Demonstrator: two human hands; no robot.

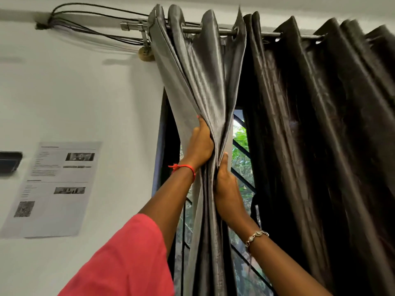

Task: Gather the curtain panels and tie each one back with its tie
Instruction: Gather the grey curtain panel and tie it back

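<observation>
A shiny grey curtain panel [198,67] hangs from the metal rod [209,30] at the window's left side, bunched into a narrow bundle. My left hand [199,144] grips the bundle from its left, fingers wrapped into the folds. My right hand [226,189] clasps the same bundle from the right, slightly lower, thumb pointing up. A second, darker panel [320,124] hangs spread out to the right. I see no tie in view.
A window with dark diagonal bars [242,150] and greenery shows between the panels. Black cables [89,20] run along the white wall to the rod bracket. A printed sheet [53,189] is stuck on the wall at left, beside a dark device [9,162].
</observation>
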